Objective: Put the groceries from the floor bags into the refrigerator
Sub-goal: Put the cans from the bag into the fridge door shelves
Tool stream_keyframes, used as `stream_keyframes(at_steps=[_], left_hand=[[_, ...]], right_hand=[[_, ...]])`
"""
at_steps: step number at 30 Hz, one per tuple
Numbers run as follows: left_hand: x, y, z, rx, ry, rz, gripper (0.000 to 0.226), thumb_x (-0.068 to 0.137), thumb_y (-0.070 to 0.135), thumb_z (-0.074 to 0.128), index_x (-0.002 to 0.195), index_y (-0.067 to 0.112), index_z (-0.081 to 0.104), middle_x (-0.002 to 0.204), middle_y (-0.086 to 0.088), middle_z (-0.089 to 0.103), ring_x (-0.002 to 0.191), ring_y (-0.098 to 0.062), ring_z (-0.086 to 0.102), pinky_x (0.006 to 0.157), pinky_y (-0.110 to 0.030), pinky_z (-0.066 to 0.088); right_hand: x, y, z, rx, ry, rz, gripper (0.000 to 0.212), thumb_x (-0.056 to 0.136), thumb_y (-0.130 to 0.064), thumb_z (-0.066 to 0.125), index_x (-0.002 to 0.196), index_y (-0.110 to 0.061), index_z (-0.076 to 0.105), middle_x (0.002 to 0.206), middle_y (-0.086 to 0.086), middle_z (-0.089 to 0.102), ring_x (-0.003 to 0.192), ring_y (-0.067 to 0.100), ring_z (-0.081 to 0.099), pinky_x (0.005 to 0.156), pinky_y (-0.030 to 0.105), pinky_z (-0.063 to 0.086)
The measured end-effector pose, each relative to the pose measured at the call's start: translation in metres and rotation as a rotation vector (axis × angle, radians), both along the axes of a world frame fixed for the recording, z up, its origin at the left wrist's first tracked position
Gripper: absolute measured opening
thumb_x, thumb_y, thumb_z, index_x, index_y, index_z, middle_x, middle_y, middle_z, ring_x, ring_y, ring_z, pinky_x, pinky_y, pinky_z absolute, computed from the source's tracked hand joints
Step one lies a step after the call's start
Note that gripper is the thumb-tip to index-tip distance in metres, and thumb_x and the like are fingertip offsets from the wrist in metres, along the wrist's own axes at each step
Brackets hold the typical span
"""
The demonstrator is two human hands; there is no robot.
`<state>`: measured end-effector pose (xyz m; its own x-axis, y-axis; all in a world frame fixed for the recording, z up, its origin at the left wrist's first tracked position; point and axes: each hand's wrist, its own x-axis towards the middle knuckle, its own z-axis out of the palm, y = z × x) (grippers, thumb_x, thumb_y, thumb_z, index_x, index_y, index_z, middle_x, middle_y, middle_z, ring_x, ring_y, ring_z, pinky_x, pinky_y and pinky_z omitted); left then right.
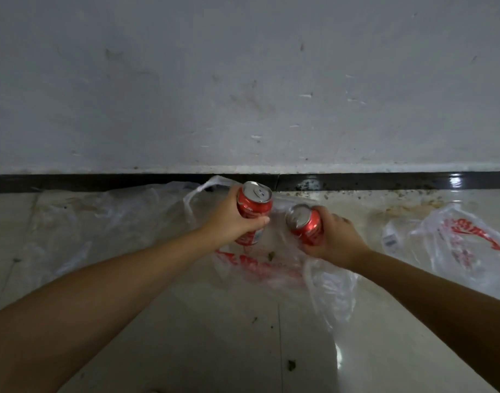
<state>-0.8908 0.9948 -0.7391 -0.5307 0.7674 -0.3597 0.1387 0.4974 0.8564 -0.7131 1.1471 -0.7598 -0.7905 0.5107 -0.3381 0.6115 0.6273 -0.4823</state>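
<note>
Red aluminium fills both grips: the left hand has fingers and thumb curled round an upright cola can, pull-tab end up and long axis near vertical, held clear above the floor. The right hand wraps a second cola can, which leans with its top tipped toward the left can; the two tops are near each other but apart. Below both lies a flattened clear plastic bag with red print on the pale floor tiles, against the black skirting; another printed bag lies well to the right, and a plain clear one to the left. No refrigerator shows, so I judge the next move is a lift and turn away, both cans already secured; neither hand needs to reach further.
</note>
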Motion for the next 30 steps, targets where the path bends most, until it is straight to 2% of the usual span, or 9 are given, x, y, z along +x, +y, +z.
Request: stream_keyframes(at_steps=[2,4,9,12,16,19,21,26,30], left_hand=[[0.001,0.005,0.008,0.005,-0.021,0.095,0.065,0.072,0.020,0.081,0.126,0.019,0.045,0.110,0.008,0.057,0.100,-0.007,0.056,0.089,-0.025,0.042],[0.009,0.007,0.028,0.021,-0.052,0.170,0.061,0.071,0.018,0.081,0.121,0.020,0.047,0.106,0.010,0.059,0.095,-0.003,0.058,0.086,-0.022,0.044],[0.038,-0.004,0.112,0.010,-0.138,0.270,0.068,0.067,0.014,0.083,0.126,0.014,0.048,0.108,0.007,0.062,0.101,-0.011,0.061,0.095,-0.031,0.048],[0.049,-0.015,0.178,-0.014,-0.231,0.266,0.065,0.071,0.014,0.080,0.127,0.017,0.047,0.115,0.003,0.063,0.105,-0.013,0.061,0.094,-0.032,0.047],[0.060,-0.030,0.287,0.000,-0.357,0.299,0.051,0.077,0.012,0.074,0.119,0.026,0.048,0.108,0.010,0.061,0.098,-0.002,0.059,0.083,-0.023,0.047],[0.065,-0.040,0.381,0.008,-0.383,0.299,0.053,0.076,0.016,0.074,0.122,0.026,0.050,0.115,0.005,0.063,0.106,-0.011,0.060,0.092,-0.034,0.048],[0.068,-0.043,0.445,0.006,-0.388,0.318,0.059,0.076,0.019,0.075,0.129,0.022,0.048,0.119,0.002,0.063,0.111,-0.017,0.060,0.098,-0.041,0.047],[0.083,-0.032,0.588,0.083,-0.409,0.322,0.048,0.080,0.015,0.071,0.120,0.026,0.048,0.115,0.002,0.062,0.114,-0.023,0.058,0.099,-0.046,0.046],[0.100,-0.013,0.648,0.176,-0.396,0.207,0.040,0.081,0.011,0.071,0.110,0.031,0.053,0.111,0.002,0.065,0.106,-0.020,0.062,0.097,-0.046,0.048]], right_hand=[[0.000,-0.001,0.026,-0.276,0.159,-0.198,0.079,0.066,-0.032,0.083,0.131,-0.023,0.038,0.115,-0.004,0.059,0.104,0.014,0.058,0.097,0.034,0.046],[0.000,-0.004,0.056,-0.513,0.249,-0.359,0.077,0.068,-0.021,0.082,0.131,-0.022,0.037,0.111,-0.009,0.057,0.101,0.009,0.057,0.091,0.030,0.047],[0.004,-0.009,0.154,-0.765,0.359,-0.500,0.050,0.076,-0.012,0.074,0.109,-0.034,0.044,0.103,-0.014,0.060,0.094,-0.001,0.057,0.077,0.018,0.045],[0.010,-0.017,0.217,-0.830,0.348,-0.500,0.045,0.078,-0.011,0.072,0.105,-0.038,0.047,0.104,-0.012,0.061,0.096,0.000,0.059,0.078,0.020,0.046],[0.024,-0.034,0.311,-0.936,0.290,-0.567,0.050,0.077,-0.015,0.072,0.119,-0.027,0.049,0.116,0.002,0.063,0.108,0.019,0.060,0.094,0.042,0.049],[0.032,-0.044,0.394,-0.959,0.294,-0.596,0.060,0.077,-0.016,0.072,0.131,-0.019,0.045,0.120,0.006,0.062,0.112,0.024,0.060,0.099,0.050,0.046],[0.039,-0.050,0.454,-0.944,0.318,-0.612,0.057,0.078,-0.015,0.071,0.129,-0.020,0.046,0.119,0.006,0.063,0.111,0.023,0.060,0.100,0.051,0.045],[0.062,-0.061,0.595,-0.919,0.429,-0.656,0.054,0.079,-0.012,0.072,0.127,-0.020,0.048,0.117,0.007,0.064,0.111,0.025,0.061,0.099,0.049,0.046],[0.098,-0.065,0.668,-0.856,0.524,-0.695,0.066,0.070,-0.022,0.078,0.129,-0.020,0.048,0.115,0.005,0.066,0.109,0.023,0.062,0.096,0.047,0.048]])
